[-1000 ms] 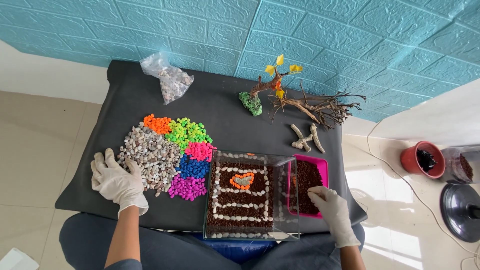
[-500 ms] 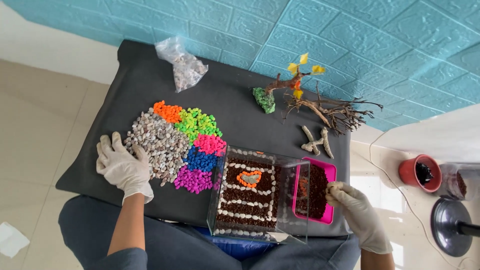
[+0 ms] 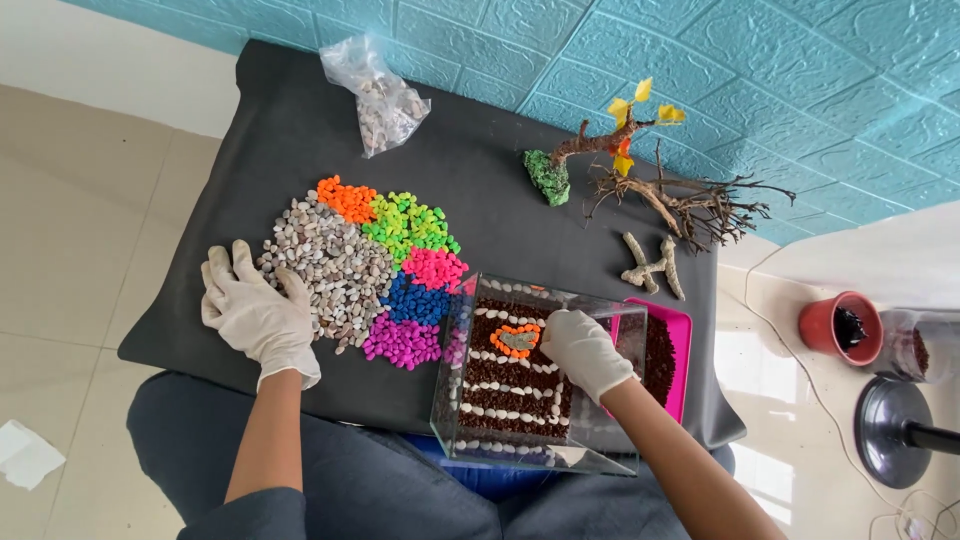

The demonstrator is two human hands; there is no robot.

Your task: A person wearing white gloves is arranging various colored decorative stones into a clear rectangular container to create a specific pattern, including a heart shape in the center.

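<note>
Teal padded wall (image 3: 800, 60) behind your black tabletop (image 3: 270, 110); left hand (image 3: 255, 315) flat, fingers spread, on grey pebbles (image 3: 330, 265), right hand (image 3: 580, 350) loosely curled in the glass tank (image 3: 470, 400).

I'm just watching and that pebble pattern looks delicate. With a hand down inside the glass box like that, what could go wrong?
The right hand is inside the glass tank, right beside the orange pebble heart; a slip could scatter it or smear the white pebble rows into the dark soil. The tank's near edge seems to overhang the table edge above the lap, so leaning on it might tip it. The left hand rests on the grey-white pebble pile and could push it into the coloured heaps.
</note>
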